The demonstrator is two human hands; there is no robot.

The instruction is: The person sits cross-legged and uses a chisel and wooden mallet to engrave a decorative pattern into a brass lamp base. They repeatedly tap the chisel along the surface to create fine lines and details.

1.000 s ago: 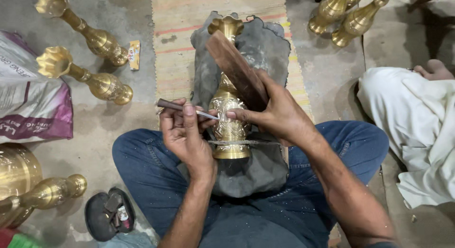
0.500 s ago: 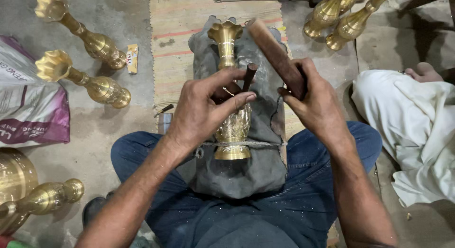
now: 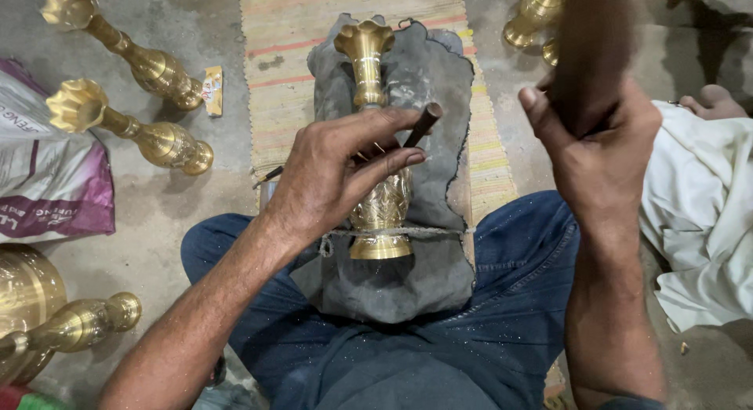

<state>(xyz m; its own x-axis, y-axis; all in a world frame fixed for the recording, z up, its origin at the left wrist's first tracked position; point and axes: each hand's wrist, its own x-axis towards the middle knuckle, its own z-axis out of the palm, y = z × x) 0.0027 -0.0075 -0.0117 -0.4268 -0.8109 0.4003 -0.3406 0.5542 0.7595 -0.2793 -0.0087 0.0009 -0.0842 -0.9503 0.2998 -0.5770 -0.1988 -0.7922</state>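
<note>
A brass vase (image 3: 375,128) lies on a dark grey pad (image 3: 427,277) across my lap, tied down near its base by a cord. My left hand (image 3: 337,171) rests over the vase's body and pinches a thin dark metal chisel (image 3: 422,125) against the brass. My right hand (image 3: 600,147) is raised to the right of the vase, gripping a blurred dark wooden mallet (image 3: 588,49) that points up and away.
Two brass vases (image 3: 141,61) lie on the concrete floor at the left, another brass vase (image 3: 74,325) at lower left, more at top right. A printed sack (image 3: 47,190) sits left. Another person's white-clad leg (image 3: 706,214) and foot are at right. A striped mat (image 3: 286,49) lies ahead.
My right hand has lifted the mallet up and to the right, away from the vase. My left hand has turned over the vase and set the chisel against it.
</note>
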